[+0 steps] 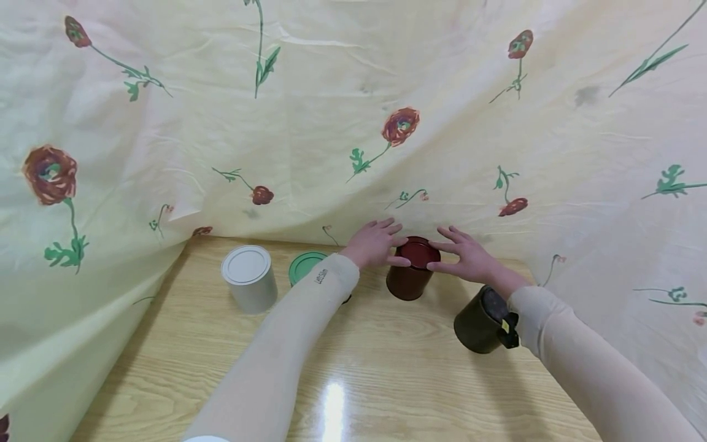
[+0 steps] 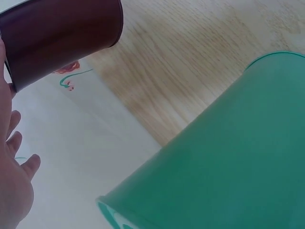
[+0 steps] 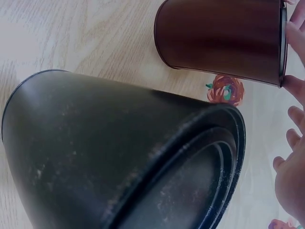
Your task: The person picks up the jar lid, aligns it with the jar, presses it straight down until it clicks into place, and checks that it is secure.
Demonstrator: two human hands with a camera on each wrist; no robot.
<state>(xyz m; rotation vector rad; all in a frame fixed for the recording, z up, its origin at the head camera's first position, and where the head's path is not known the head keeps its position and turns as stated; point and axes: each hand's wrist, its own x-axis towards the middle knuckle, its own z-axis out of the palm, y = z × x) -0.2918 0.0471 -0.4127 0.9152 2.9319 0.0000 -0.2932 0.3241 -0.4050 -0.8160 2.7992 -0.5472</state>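
A dark red can (image 1: 410, 283) with a lid stands upright on the wooden table, near the cloth. My left hand (image 1: 376, 243) touches its rim from the left, thumb and index finger at the lid's edge. On the other side my right hand (image 1: 465, 255) touches the rim with spread fingers. Below the right wrist stands a black can (image 3: 95, 143), its lid scuffed. Under the left forearm is a green can (image 2: 224, 152), partly hidden by the sleeve in the head view. A white can (image 1: 250, 279) stands at the far left.
A cream cloth (image 1: 309, 141) printed with red flowers hangs behind and at both sides of the wooden table (image 1: 386, 368). Both forearms reach across the tabletop. A black wrist strap (image 1: 509, 331) shows beside the black can.
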